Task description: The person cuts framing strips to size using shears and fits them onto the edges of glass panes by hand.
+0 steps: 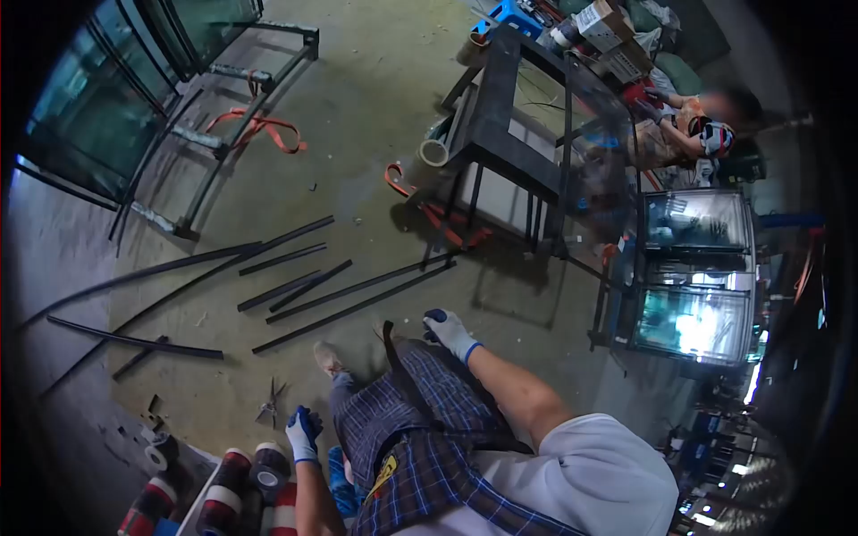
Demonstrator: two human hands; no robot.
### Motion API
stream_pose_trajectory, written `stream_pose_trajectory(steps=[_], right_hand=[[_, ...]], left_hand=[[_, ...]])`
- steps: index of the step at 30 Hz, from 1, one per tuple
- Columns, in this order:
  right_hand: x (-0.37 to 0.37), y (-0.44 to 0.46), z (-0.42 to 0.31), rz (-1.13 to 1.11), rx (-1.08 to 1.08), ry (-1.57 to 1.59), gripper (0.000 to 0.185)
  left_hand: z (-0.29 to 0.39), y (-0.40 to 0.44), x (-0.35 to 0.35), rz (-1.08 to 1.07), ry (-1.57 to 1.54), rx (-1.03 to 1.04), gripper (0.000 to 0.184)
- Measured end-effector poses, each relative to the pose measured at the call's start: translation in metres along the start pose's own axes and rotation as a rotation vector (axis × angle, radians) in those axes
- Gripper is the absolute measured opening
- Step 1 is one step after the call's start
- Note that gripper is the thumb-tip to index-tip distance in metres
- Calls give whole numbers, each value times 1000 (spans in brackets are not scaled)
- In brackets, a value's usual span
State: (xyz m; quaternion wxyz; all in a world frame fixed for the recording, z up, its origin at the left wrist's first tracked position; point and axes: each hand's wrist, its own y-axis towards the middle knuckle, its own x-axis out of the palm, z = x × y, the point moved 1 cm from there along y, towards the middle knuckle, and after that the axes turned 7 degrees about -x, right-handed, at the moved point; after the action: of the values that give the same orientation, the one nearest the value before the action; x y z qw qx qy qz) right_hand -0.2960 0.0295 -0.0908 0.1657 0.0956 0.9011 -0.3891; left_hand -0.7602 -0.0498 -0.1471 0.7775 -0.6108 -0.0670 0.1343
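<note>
Strips [356, 306], black, near curled right hand [451, 334]; metal tool [270, 405] beside curled left hand [304, 435], grip of both hands unclear

The strips [355, 306] lie spread out on the floor [375, 54]. Behind the strips, to the left, stands a rack [195, 136] with glass panes [85, 116] on it. Behind the strips, to the right, stands a frame [505, 154], with another person [690, 129] past it. In front of the strips are a tool [270, 406] and the left hand [305, 431], and farther in front are the tape rolls [231, 475]. The right hand [450, 333] is in front too, by the strips' right side
</note>
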Motion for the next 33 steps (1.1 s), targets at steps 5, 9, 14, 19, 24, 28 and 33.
stream_pose_trajectory(steps=[5, 9, 14, 19, 24, 28, 33], right_hand=[[23, 19, 17, -17, -78, -393, 31], [23, 101, 96, -22, -3, -496, 37], [-63, 207, 156, 439, 5, -367, 59], [-163, 348, 242, 490, -83, 84, 33], [-129, 312, 342, 307, -63, -48, 34], [-3, 328, 304, -267, -304, -1012, 100], [135, 446, 304, -477, -571, -1449, 95]], left_hand=[[3, 7, 62, -30, -154, 7, 43], [-41, 40, 131, -43, -195, -81, 44], [-122, 114, 219, -345, -292, 73, 32], [-143, 144, 323, -310, -183, -103, 28], [-143, 177, 358, -278, -121, -197, 35], [-161, 214, 346, -306, -324, -263, 36], [-116, 224, 350, -479, -553, -231, 35]])
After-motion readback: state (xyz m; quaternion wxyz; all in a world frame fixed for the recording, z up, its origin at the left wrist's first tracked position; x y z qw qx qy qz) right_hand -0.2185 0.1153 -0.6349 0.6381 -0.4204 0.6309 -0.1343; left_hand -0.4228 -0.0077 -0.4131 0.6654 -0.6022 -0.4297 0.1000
